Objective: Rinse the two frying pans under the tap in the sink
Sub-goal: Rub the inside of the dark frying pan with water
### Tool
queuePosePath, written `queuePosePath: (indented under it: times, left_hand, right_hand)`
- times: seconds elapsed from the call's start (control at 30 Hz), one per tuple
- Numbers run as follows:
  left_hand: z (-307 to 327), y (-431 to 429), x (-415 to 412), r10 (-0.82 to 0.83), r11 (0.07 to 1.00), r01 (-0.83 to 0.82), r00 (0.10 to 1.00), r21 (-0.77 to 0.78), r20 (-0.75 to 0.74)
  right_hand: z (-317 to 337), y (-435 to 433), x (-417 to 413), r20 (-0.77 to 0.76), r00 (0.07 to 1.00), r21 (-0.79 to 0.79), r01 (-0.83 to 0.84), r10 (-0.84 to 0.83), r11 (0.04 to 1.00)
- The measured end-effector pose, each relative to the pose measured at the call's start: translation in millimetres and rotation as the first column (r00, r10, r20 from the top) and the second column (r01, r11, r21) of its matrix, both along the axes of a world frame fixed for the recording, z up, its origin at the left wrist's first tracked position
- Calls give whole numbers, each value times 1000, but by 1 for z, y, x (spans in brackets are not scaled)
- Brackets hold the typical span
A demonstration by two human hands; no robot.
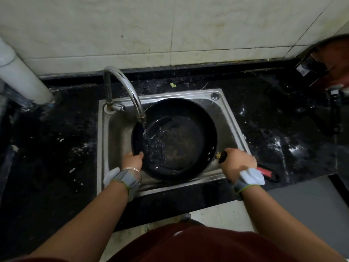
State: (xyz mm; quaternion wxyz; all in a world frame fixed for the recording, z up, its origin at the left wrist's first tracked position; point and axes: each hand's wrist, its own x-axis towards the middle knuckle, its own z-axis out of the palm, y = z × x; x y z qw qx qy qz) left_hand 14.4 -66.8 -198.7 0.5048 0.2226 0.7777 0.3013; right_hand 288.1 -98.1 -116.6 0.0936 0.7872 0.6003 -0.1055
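A large black frying pan [205, 118] lies in the steel sink [117, 133], and a smaller black pan [175, 142] appears nested inside it. Water runs from the curved chrome tap [130, 91] into the left part of the pans. My left hand [132, 160] grips the near-left rim. My right hand [238, 163] closes on a black and red handle [268, 173] at the sink's near-right corner. I cannot tell which pan that handle belongs to.
Wet black countertop [56, 148] surrounds the sink. A white pipe [20, 76] stands at the back left. A dark appliance [324, 69] sits at the far right by the tiled wall [170, 25]. A food scrap [172, 85] lies behind the sink.
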Motion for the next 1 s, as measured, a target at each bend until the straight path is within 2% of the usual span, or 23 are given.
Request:
queuePosePath:
  times: [0.1,0.2,0.3,0.37,0.5,0.57,0.7,0.8,0.9,1.0]
  left_hand:
    - [16,-8,-7,106,994,-104,984,20,-140]
    - [29,-3,-16,222,975,-218,958,42,-182]
    - [34,7,-11,149,989,-138,956,59,-254]
    - [33,12,0,62,998,-55,968,32,-245]
    - [24,10,20,-132,988,113,969,-102,-210]
    - [24,5,19,-204,969,160,950,-189,-238]
    - [40,-5,-19,-199,967,120,906,-225,-373]
    - [60,1,-53,-114,987,42,864,-156,-490]
    - [67,13,-59,-92,993,43,857,-108,-507]
    - [64,15,-37,-166,986,131,875,-107,-454]
  right_hand:
    - [-10,-7,-18,-85,996,-16,-12,10,1000]
    - [-12,10,-37,-73,995,26,-72,74,997]
    - [-7,32,-33,-7,995,87,-97,98,991]
    - [-1,39,-19,17,997,78,-80,79,994]
    - [6,29,14,17,999,-77,-27,29,997]
    - [1,18,20,-19,1000,-178,-7,4,984]
    - [-21,13,-12,-184,983,-285,-67,14,956]
    - [-33,23,-51,-269,960,-259,-153,81,954]
    - [-33,36,-57,-267,960,-191,-139,85,972]
    - [-34,37,-29,-281,960,-222,-83,18,971]
